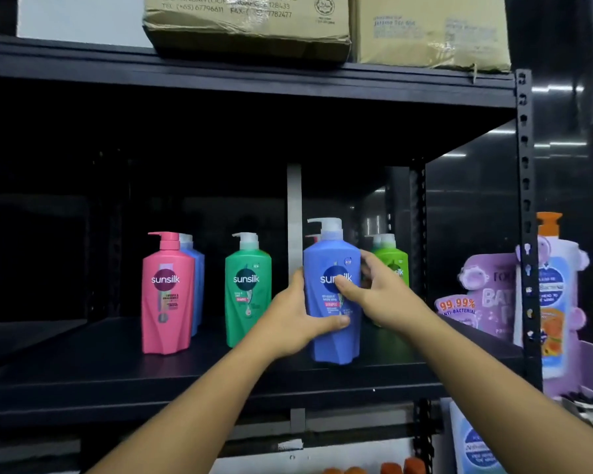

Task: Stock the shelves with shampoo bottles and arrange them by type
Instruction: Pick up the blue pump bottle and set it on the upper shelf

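Observation:
A blue Sunsilk pump bottle (332, 336) stands upright near the front of the black shelf (83, 357). My left hand (293, 319) grips its left side with the thumb across the front. My right hand (374, 289) holds its right side, thumb on the label. To the left stand a teal-green bottle (248, 292) and a pink bottle (166, 295) with another blue bottle (196, 265) partly hidden behind it. A light-green bottle (394, 261) stands behind my right hand, mostly hidden. A pink pump tip shows behind the held bottle.
Two cardboard boxes (250, 25) sit on the shelf above. Right of the perforated black upright (525, 200) hang a purple bath-product display (486, 295) and a bottle with an orange cap (550, 302). The shelf's left part is dark.

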Tool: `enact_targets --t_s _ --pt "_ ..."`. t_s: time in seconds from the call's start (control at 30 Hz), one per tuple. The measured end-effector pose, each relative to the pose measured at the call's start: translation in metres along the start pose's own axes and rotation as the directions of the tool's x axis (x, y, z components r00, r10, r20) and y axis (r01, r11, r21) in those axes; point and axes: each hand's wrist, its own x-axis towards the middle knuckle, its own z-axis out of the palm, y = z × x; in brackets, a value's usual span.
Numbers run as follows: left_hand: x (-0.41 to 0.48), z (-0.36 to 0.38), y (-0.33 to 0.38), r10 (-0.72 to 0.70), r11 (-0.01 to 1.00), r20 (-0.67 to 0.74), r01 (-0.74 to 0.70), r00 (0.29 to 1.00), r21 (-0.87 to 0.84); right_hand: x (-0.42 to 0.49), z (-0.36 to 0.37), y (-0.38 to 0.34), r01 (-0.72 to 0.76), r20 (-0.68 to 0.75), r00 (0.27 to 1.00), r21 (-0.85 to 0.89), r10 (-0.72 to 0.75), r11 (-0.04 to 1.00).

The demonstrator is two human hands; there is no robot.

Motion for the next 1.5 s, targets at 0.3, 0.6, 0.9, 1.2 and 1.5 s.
enact_targets --t_s 0.3,0.6,0.9,1.2,1.5 --pt "0.021 0.013 -0.044 -0.053 0.988 0.151 0.074 0.987 -0.137 0.011 0.006 0.052 -0.037 0.076 0.997 0.176 0.023 0.984" --pt "0.054 0.006 -0.069 -0.153 0.977 0.226 0.182 0.962 -0.114 0.016 0.010 0.092 -0.290 0.221 0.940 0.123 0.258 0.949" --pt "0.047 0.017 -0.081 -0.114 0.990 0.091 0.106 0.989 0.089 0.019 0.009 0.114 -0.256 0.181 0.955 0.112 0.234 0.960" --pt "0.040 0.015 -0.076 -0.099 0.988 0.129 0.082 0.987 0.128 0.016 0.009 0.113 -0.221 0.125 0.969 0.049 0.214 0.974" --pt "0.042 0.017 -0.079 -0.135 0.982 0.110 0.118 0.985 0.150 0.016 0.014 0.112 -0.252 0.071 0.965 -0.025 0.253 0.967"
